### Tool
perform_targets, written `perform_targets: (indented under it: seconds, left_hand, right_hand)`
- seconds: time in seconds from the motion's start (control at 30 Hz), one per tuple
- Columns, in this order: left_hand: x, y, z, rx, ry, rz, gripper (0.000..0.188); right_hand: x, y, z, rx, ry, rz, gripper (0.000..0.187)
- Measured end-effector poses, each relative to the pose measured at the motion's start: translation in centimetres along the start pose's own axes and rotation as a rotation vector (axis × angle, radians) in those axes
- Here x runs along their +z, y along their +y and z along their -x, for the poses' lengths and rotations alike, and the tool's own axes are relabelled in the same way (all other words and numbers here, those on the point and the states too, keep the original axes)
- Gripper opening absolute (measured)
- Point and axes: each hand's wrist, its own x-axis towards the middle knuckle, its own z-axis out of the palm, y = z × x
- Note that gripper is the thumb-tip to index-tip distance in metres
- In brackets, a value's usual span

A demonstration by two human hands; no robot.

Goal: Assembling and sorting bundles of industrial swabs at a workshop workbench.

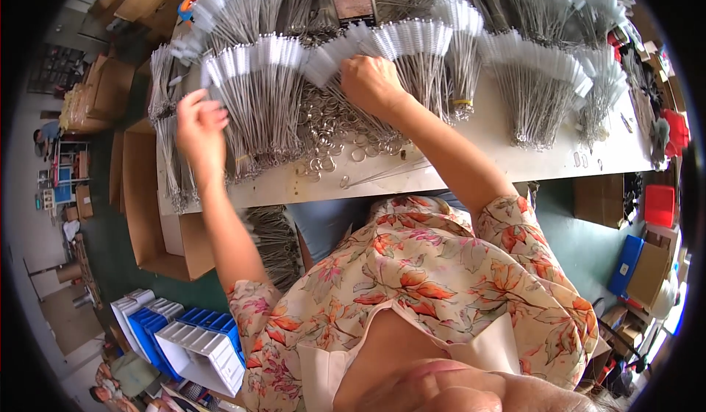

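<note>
Bundles of thin wire-handled brushes [261, 81] with white bristle heads fan out over the table. My right hand [373, 87] is closed at the bristle heads of the middle bundle [418, 52]; what its fingers hold is hidden beneath them. At the left bundles, my left hand [201, 136] is raised with fingers loosely bent and apart, slightly blurred, and nothing shows in it. Between the bundles lies a heap of small metal rings [320, 125], spilling toward the near edge. A few loose wire pieces [390, 172] rest there too.
A phone [351, 0] with a lit screen stands among the brushes at the back. More brushes [526, 92] spread to the right on the white table [471, 163]. Beside it on the left are an open cardboard box [143, 213] and blue and white bins [198, 346].
</note>
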Motion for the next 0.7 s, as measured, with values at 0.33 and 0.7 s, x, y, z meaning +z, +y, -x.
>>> perform_targets:
  seconds: [0.33,0.7]
  left_hand:
    - [-9.1,-16.1,-4.4,-0.062,-0.298,-0.747,0.033]
    - [-10.1,-14.6,-3.4,-0.204,-0.179,-0.516,0.018]
  right_hand:
    - [-3.3,-0.7,1.2,0.033,0.410,-0.633,0.010]
    - [-12.3,17.4,12.7,0.601,0.607,-0.011,0.021]
